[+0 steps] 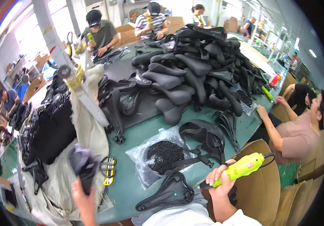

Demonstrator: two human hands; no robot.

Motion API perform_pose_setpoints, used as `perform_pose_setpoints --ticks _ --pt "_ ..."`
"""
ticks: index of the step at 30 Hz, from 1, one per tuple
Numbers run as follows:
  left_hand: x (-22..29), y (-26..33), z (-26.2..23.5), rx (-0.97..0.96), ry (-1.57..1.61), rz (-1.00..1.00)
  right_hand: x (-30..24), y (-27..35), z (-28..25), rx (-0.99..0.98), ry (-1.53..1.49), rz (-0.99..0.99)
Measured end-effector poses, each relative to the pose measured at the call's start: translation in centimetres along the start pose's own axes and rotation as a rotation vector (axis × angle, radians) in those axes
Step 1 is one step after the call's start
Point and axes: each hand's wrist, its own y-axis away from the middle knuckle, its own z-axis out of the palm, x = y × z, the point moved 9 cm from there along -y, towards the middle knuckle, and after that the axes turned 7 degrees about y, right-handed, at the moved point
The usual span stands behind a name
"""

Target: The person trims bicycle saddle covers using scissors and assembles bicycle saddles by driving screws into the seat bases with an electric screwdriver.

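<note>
Saddle assembly station: right hand (222, 180) wrapped around yellow-green power driver (239, 169), left hand (83, 196) gripping dark saddle part (83, 165).
Keep driver tip square above upturned black saddle (167, 194) at near edge of green table (131, 188); bag of black fasteners (163, 154) just beyond, within reach.

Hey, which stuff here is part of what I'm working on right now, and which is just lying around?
In hand:
right hand grips yellow-green power screwdriver
left hand holds dark saddle part
black saddle nearest you

Lying about:
saddle pile
bag of small black parts
cardboard box
cloth sack
</note>
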Motion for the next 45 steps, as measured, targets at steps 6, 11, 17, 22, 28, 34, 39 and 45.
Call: perform_pose_setpoints --ticks 6,11,17,22,28,34,39,45 --pt "7.4 1.2 9.2 -0.326 0.035 -0.041 0.8 -0.5 0.2 -0.043 -0.012 0.021" --pt "6.9 1.0 9.3 -0.394 0.122 -0.109 0.0 -0.4 -1.4 -0.039 0.022 -0.023" --pt "6.0 0.9 7.4 -0.29 0.064 -0.146 -0.4 -0.5 -1.9 -0.023 0.036 -0.022" --pt "7.1 0.8 6.4 -0.276 0.05 -0.118 -0.6 -0.7 -3.2 0.005 0.058 -0.042" --pt "5.1 0.3 5.1 -0.2 0.027 -0.296 -0.9 -1.2 -3.9 0.016 0.11 -0.043" --pt "6.9 3.9 3.8 0.02 0.273 -0.003 -1.5 -1.3 -4.9 0.041 0.151 -0.08" --pt "20.6 10.3 9.1 -0.548 0.363 0.684 -1.6 -1.4 -5.8 0.064 0.143 -0.095" --pt "21.3 11.1 10.2 -0.517 0.334 0.672 -1.7 -0.8 -5.9 0.064 0.146 -0.071"
